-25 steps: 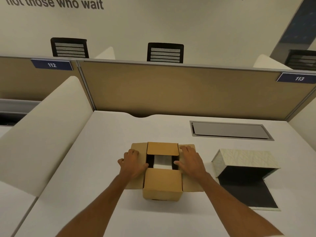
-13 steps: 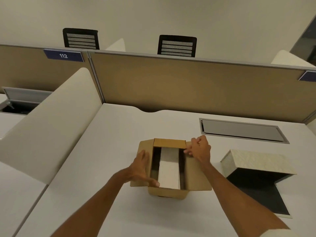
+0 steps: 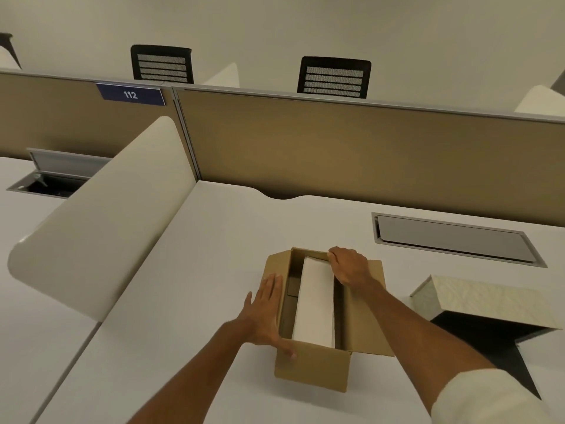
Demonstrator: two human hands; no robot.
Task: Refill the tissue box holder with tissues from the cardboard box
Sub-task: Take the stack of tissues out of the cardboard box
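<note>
Overall: a pale white surface (image 3: 195, 270) in an office cubicle is seen from above, with two bare forearms reaching onto it.
Cardboard box: the cardboard box (image 3: 312, 367) is stood on the surface between the two hands, its top flaps folded outward.
Tissues: a white stack of tissues (image 3: 315, 301) is seen lying lengthwise inside the box, just to the inner side of both hands.
Left hand: the left hand (image 3: 266, 313) is laid flat and released, fingers extended, against the box's left flap and side; nothing is gripped by it.
Right hand: the right hand (image 3: 348, 266) is curled over the far rim of the box, at the far end of the tissue stack; whether the rim or the tissues are pinched cannot be told.
Tissue box holder: the tissue box holder (image 3: 489, 301), pale and patterned with a dark inside, is set open on the surface beyond the right forearm, well apart from the box.
Cable hatch: a grey hatch (image 3: 452, 237) is let into the surface past the right hand.
Divider: a cream rounded divider (image 3: 101, 221) is raised beyond the left hand.
Room: a tan partition (image 3: 351, 148) with a blue "112" plate (image 3: 131, 94) is stood behind the surface; two black chair backs (image 3: 334, 77) and a plain wall are seen above it.
</note>
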